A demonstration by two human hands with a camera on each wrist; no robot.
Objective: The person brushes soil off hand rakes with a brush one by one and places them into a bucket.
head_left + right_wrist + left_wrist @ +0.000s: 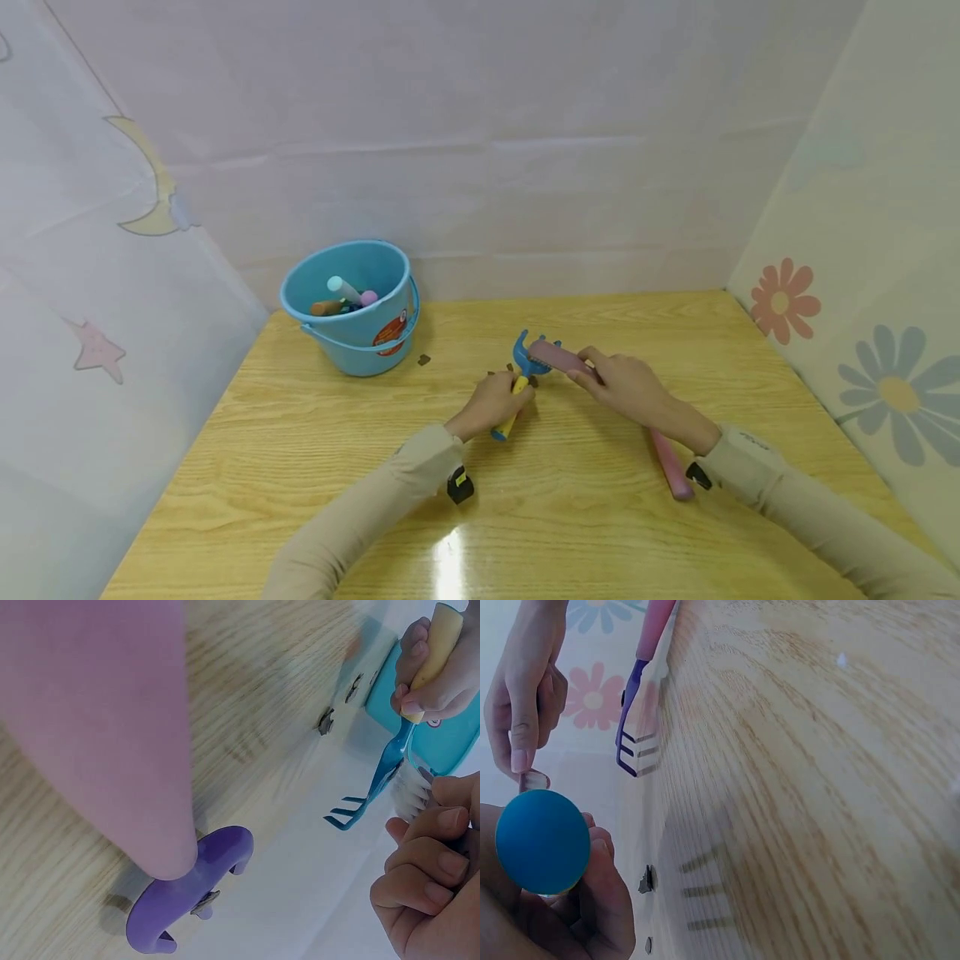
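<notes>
My left hand [491, 402] grips the yellow handle of a small hand rake with a blue head [527, 360], held over the table. In my right hand [630, 385], a pink brush [562, 358] is pinched between thumb and fingers. Its white bristles [410, 791] overlap the back of the blue rake head in the right wrist view. A second hand rake [670, 467], with a pink handle and a purple head [169, 915], lies on the table below my right forearm; that forearm hides its head in the head view.
A light blue bucket [352, 357] stands at the back left, with several handles poking up inside. Dark crumbs of dirt [424, 360] lie on the wooden table [360, 517] between the bucket and the blue rake. Cloth-covered walls [480, 167] enclose the back and sides.
</notes>
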